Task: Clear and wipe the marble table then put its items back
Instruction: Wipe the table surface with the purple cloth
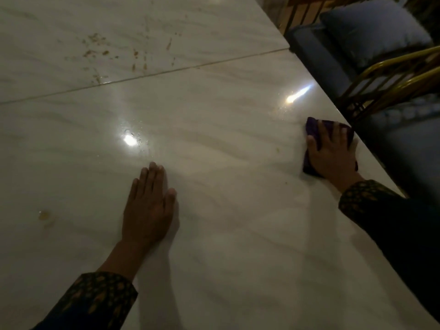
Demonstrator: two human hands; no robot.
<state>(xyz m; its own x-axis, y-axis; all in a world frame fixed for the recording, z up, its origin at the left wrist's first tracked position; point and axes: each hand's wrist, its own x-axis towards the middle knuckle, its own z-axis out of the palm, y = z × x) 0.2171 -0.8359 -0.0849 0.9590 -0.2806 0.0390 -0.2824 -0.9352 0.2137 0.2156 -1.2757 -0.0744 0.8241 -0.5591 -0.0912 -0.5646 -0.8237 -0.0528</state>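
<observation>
At right edge of the tabletop [214,234], the right hand [332,156] lies palm-down on a purple cloth [312,129], fingers spread and pressing it flat onto the marble. Grip state: fingers straight over the cloth, pressing, not curled round it. Cloth is bunched, poking out past the fingertips and on the thumb side, sitting just beside the table's right rim.

Left hand [148,206] is flat on bare marble near centre, well apart from the cloth, fingers straight and together, holding nothing. Both wrists carry dark patterned sleeves [102,298].

Outward from there: surface is glossy, two bright light reflections on it, one ahead of the left hand [129,140] with small droplets around it, one ahead of the cloth [297,95]. A seam [166,72] runs diagonally across the marble, splitting it into two slabs. Beyond the seam, a scatter of brownish stains [104,51] on the far slab. One yellowish spot [44,215] on the near slab, left of the left hand. A small fleck [277,150] sits between the two hands, nearer the cloth.

Off the right rim: a chair with a curved golden-wood frame [392,79] and dark blue seat cushion [404,139], close against the table beside the cloth. Farther back, a grey-blue pillow [373,27] on another dark seat. Frame is dim; detail there is blurred.
</observation>
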